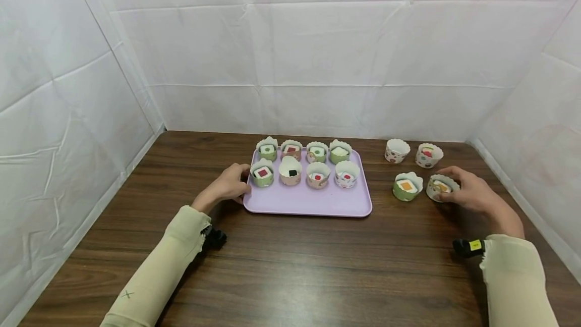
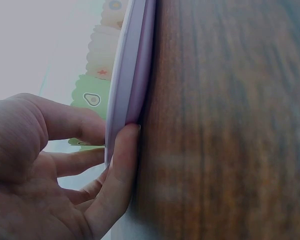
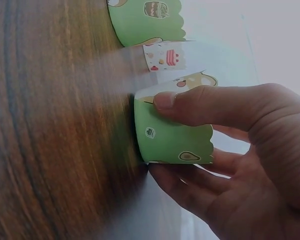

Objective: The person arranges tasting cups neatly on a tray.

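Note:
A lilac tray [image 1: 304,202] bears two rows of paper baking cups, each with a small piece inside. At its left edge my left hand [image 1: 230,183] grips the rim, thumb on one side and a finger underneath in the left wrist view. To the right of the tray, my right hand [image 1: 474,192] holds a green paper baking cup [image 3: 172,135] with an avocado print, thumb on its near side and fingers around the other. An orange-and-white piece [image 1: 439,186] shows inside that cup in the head view. The cup's base is close to the table.
Beside the held cup stands another green paper cup [image 1: 405,193] with an orange-topped piece. Behind these are two pale printed cups [image 1: 396,156], one with a red item inside. White sheets [image 1: 317,44] surround the dark wooden table [image 1: 290,266] at the back and sides.

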### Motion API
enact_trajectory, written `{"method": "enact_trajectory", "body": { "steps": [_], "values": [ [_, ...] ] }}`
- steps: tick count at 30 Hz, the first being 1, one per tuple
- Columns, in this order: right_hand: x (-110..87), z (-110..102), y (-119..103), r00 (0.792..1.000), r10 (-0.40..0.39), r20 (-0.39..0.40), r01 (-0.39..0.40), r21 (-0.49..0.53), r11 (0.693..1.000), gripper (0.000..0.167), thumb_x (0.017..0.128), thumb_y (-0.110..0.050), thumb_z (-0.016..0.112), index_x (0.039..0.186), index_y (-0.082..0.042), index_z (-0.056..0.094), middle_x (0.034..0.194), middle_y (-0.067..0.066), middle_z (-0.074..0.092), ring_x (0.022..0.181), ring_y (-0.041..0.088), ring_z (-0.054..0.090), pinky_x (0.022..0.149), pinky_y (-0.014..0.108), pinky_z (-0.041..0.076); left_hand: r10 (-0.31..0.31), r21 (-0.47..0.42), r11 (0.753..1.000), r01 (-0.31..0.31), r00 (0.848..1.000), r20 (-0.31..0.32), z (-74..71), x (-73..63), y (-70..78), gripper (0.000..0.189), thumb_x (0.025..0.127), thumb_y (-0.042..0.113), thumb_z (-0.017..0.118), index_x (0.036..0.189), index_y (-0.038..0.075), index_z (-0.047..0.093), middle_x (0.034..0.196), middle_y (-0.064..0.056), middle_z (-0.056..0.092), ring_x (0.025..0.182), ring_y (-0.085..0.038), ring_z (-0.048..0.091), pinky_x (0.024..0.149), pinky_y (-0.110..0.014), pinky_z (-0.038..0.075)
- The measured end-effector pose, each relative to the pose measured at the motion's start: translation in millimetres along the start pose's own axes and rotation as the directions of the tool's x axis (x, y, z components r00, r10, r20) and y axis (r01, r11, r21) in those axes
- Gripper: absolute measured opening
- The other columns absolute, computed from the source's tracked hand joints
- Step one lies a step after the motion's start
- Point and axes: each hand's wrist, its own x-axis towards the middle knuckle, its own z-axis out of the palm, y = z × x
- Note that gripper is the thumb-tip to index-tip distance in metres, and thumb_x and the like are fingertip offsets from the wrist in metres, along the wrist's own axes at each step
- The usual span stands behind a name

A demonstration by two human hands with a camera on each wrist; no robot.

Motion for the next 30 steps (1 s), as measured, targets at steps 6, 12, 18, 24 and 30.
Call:
{"method": "enact_trajectory", "body": {
  "steps": [6,12,18,24,30],
  "values": [
    [-1.0,-2,1,1.0,0.002,0.01,-0.002,0.002,1.0,0.075,0.09,-0.031,0.079,0.146,0.003,0.044,0.137,0.04,0.05,0.116,0.053,0.054,0.089,0.066,0.048,0.0,-0.001,1.0,0.0,1.0,0.0,-0.8,-0.9,1.5,0.059,0.081,-0.009,0.057,0.14,-0.007,0.052,0.133,-0.03,0.057,0.087,-0.03,0.069,0.058,-0.033,0.065],
    [-2.2,-4,0,1.0,0.014,0.007,-0.014,0.005,1.0,0.073,0.091,-0.029,0.078,0.146,0.002,0.043,0.14,0.041,0.048,0.121,0.057,0.049,0.093,0.07,0.046,0.004,0.001,1.0,-0.004,1.0,-0.002,-0.5,0.0,1.5,0.058,0.081,-0.009,0.057,0.139,-0.008,0.053,0.132,-0.031,0.058,0.085,-0.03,0.069,0.058,-0.033,0.065],
    [-3.8,-7,2,1.0,0.022,0.01,-0.023,0.013,1.0,0.073,0.091,-0.026,0.077,0.147,0.003,0.042,0.139,0.042,0.047,0.118,0.055,0.052,0.089,0.067,0.047,0.007,0.004,1.0,-0.007,1.0,-0.005,-1.1,-0.9,0.6,0.058,0.081,-0.009,0.057,0.139,-0.008,0.054,0.131,-0.031,0.058,0.085,-0.029,0.069,0.057,-0.034,0.065],
    [-3.1,-9,3,1.0,0.011,-0.011,-0.011,-0.002,1.0,0.071,0.09,-0.023,0.077,0.146,0.004,0.043,0.138,0.044,0.047,0.113,0.054,0.056,0.084,0.061,0.05,0.011,0.003,1.0,-0.011,1.0,-0.012,-0.9,-1.4,1.0,0.06,0.08,-0.009,0.058,0.139,-0.008,0.053,0.132,-0.032,0.058,0.084,-0.03,0.07,0.056,-0.033,0.064],
    [-4.8,-13,1,1.0,0.024,0.001,-0.024,0.004,1.0,0.072,0.091,-0.023,0.075,0.148,0.004,0.04,0.142,0.046,0.041,0.121,0.061,0.048,0.09,0.07,0.047,0.012,-0.003,1.0,-0.012,1.0,-0.018,-0.5,-0.6,0.7,0.06,0.079,-0.009,0.057,0.138,-0.008,0.054,0.131,-0.032,0.058,0.081,-0.03,0.07,0.056,-0.033,0.064]
  ]
}}
